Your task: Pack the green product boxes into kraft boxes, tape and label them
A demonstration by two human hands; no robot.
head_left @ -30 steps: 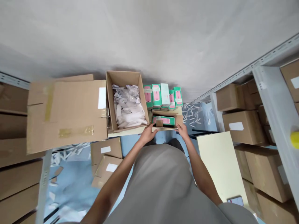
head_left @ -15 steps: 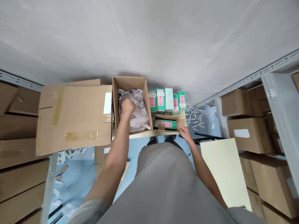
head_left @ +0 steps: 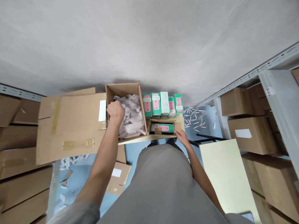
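Observation:
My left hand (head_left: 115,111) is closed in a fist inside an open cardboard box (head_left: 123,88) full of clear plastic-wrapped white items (head_left: 132,119). What the fingers grip is hidden among the wrappers. My right hand (head_left: 180,137) rests on the near right corner of a small shallow cardboard box (head_left: 177,126), its fingers curled on the edge. A green and pink carton (head_left: 162,128) lies flat inside that box. Behind it, several green and pink cartons (head_left: 161,103) stand upright in a row against the wall.
A large taped cardboard box (head_left: 71,124) sits left of the open one. Metal shelving with brown boxes (head_left: 249,133) runs along the right, more boxes (head_left: 21,174) on the left. A pale yellow board (head_left: 225,174) lies at right. White scraps (head_left: 195,116) litter the blue floor.
My left hand left the small box's near edge, reached into the box of wrapped items and closed there, shifting slightly left. My right hand stayed on the small box.

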